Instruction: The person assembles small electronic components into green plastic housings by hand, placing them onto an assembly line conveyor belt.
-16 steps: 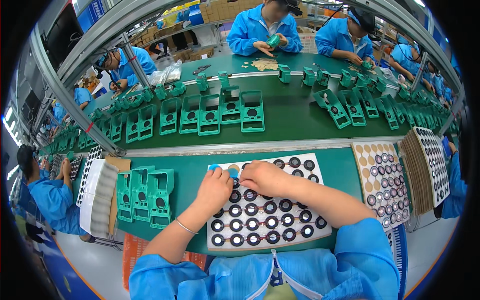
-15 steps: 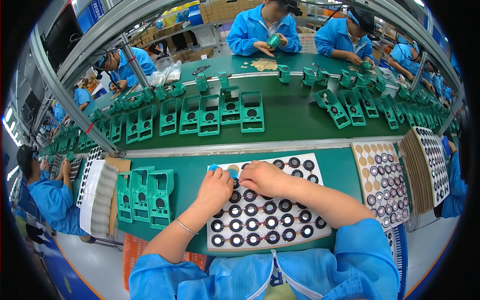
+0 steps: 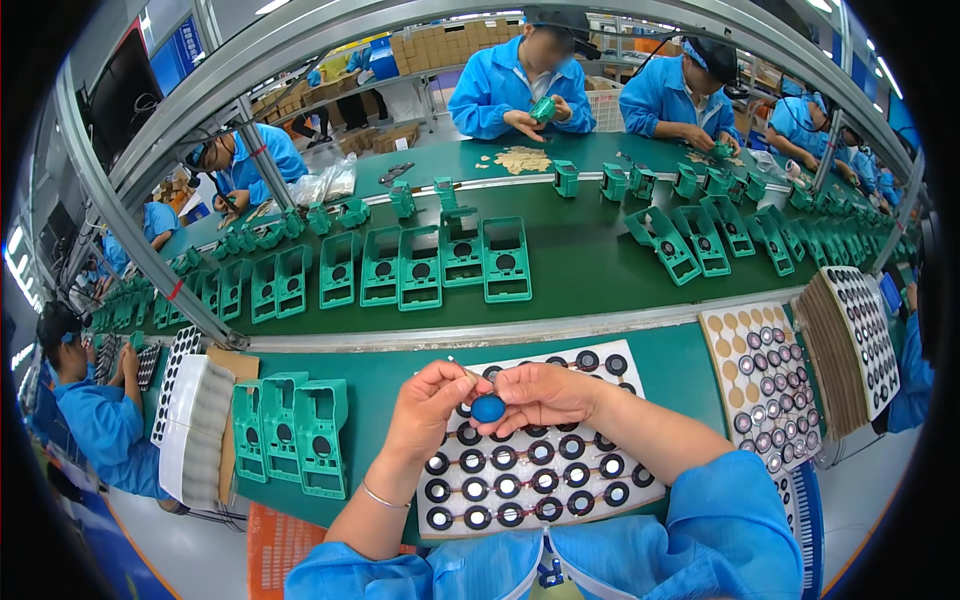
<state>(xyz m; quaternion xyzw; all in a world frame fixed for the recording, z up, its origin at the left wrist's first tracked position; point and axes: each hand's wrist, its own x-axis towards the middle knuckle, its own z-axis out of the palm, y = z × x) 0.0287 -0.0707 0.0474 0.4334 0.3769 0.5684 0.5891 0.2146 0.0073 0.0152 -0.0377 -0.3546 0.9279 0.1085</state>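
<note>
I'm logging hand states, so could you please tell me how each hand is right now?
Left hand: closed in a pinch beside the blue disc; what it grips cannot be told.
Right hand: closed, holding the blue disc.

On the table [image 3: 385, 385], a sheet [image 3: 640, 499] lies before the person — a disc [image 3: 487, 408] above it, between left hand [image 3: 432, 402] and right hand [image 3: 548, 396]. Leftward: three frames [image 3: 284, 433], then a stack [image 3: 196, 430]. Rightward: a board [image 3: 742, 375], then a pile [image 3: 826, 345]. Behind — a rail [image 3: 480, 333].
</note>
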